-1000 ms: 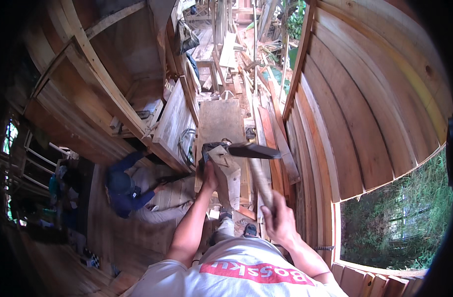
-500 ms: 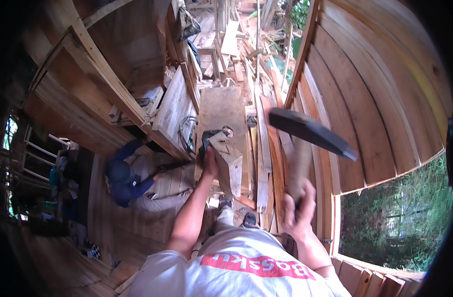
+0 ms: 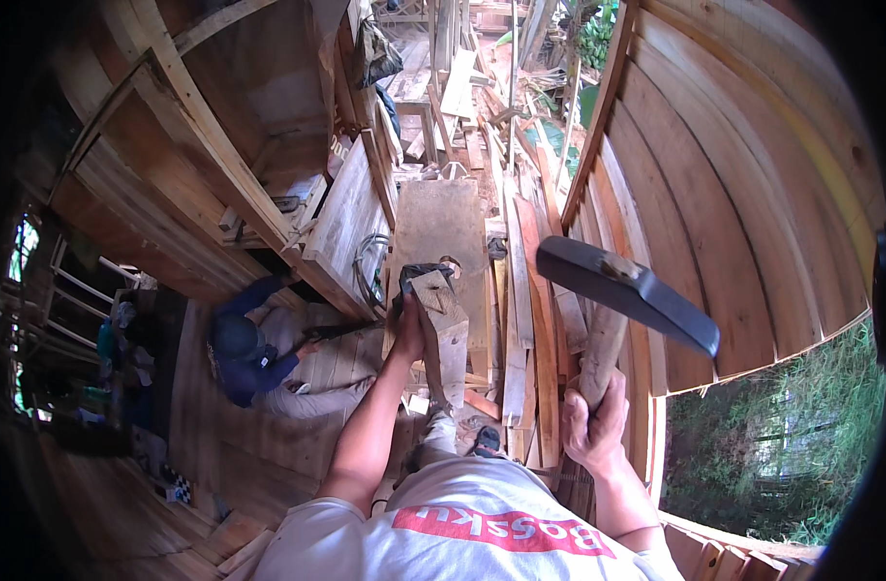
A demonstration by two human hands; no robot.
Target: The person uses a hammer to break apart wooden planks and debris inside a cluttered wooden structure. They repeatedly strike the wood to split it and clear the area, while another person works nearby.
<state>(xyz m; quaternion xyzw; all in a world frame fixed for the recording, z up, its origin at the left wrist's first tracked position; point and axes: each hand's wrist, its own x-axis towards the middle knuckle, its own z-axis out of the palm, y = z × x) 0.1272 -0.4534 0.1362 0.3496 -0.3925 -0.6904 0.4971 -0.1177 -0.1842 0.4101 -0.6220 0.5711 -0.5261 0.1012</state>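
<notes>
Right hand (image 3: 592, 426) clenched on raised hammer (image 3: 625, 293); left hand (image 3: 409, 329) gripping upright wood block (image 3: 445, 334). Best to strike squarely on block top, left fingers kept below it.

My right hand (image 3: 593, 426) grips a raised hammer (image 3: 625, 290) by its wooden handle, its dark head above the planks (image 3: 520, 290). My left hand (image 3: 409, 334) steadies an upright wooden block (image 3: 443, 334) on the workbench (image 3: 443, 223). A person in blue (image 3: 244, 349) crouches on the floor at left.
</notes>
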